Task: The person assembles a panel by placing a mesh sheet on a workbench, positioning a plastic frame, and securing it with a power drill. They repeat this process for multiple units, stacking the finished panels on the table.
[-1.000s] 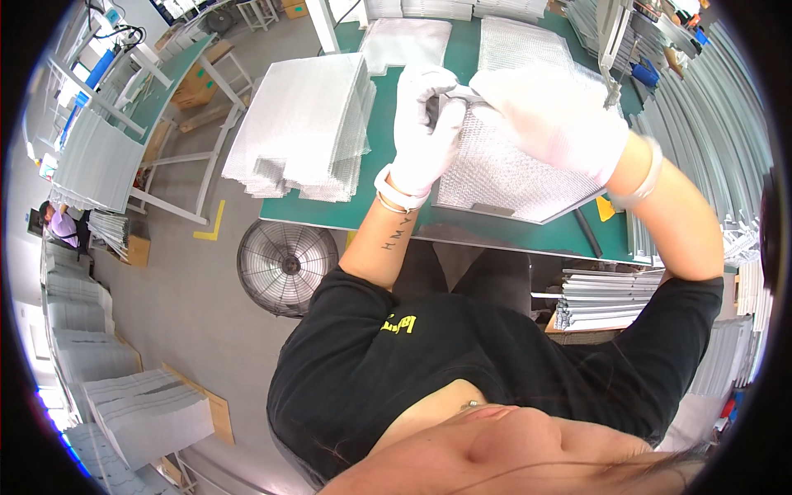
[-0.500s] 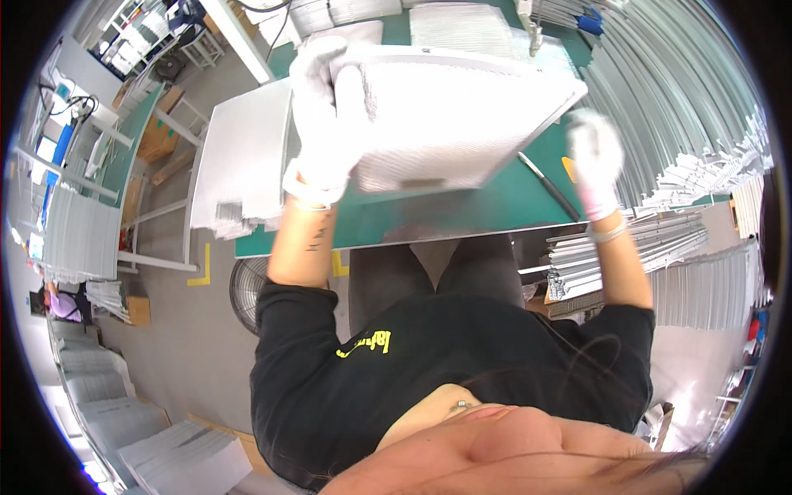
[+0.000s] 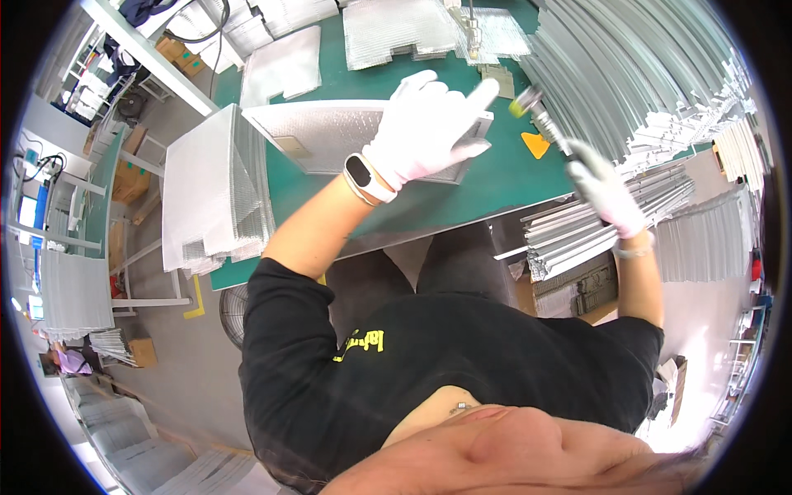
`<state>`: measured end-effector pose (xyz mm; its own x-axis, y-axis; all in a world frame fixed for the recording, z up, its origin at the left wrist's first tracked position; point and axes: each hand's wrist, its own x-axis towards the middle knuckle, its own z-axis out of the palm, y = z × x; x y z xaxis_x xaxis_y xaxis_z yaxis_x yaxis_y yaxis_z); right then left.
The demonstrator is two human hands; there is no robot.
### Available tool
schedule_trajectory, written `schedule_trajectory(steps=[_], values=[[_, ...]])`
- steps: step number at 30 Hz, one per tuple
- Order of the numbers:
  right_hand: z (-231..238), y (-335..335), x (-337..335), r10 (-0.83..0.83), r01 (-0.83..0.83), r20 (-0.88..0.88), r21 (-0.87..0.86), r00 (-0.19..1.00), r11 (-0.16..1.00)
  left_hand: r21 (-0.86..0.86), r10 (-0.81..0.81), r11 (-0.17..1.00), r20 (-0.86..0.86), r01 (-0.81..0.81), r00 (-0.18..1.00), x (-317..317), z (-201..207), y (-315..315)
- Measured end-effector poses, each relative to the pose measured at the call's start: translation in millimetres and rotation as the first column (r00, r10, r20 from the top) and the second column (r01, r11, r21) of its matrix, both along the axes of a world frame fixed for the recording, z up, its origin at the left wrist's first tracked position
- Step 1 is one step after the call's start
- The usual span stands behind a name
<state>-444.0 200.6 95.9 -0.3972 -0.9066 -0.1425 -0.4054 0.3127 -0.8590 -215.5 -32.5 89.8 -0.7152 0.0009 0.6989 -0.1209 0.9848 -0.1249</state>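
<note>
Hammer (image 3: 548, 126), clenched in right hand (image 3: 604, 188), head right of panel (image 3: 326, 128); left hand (image 3: 427, 124), nearer, over panel's right end, grip unclear.

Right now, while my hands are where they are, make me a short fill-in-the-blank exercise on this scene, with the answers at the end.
1. The hammer is held in the ____ hand.
2. Of the two ends of the panel, the left hand is nearer the ____ one.
3. The watch is worn on the ____ wrist.
4. The table has a top coloured ____.

Missing words: right; right; left; green.
</note>
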Motion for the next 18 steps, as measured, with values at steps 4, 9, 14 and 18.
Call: schedule_trajectory(steps=[4,9,14,18], values=[[72.2,27.5,6.3,-0.103,-0.139,-0.453,-0.469,0.886,0.872,0.115,0.148,0.985,-0.201,-0.126,0.968,-16.4,-17.3,6.9],[61.7,15.8,18.2,-0.238,-0.302,-0.735,-0.519,0.635,0.8,0.118,0.205,0.977,-0.328,-0.176,0.922,-29.6,-24.1,9.5],[68.2,-0.1,29.4,0.073,-0.374,-0.912,-0.092,0.404,0.923,0.063,0.221,0.975,-0.255,-0.212,0.941,-26.2,-26.2,10.9],[76.3,3.9,26.0,-0.164,-0.277,-0.598,-0.574,0.785,0.77,0.093,0.228,0.973,-0.294,-0.21,0.928,-25.4,-29.7,8.7]])
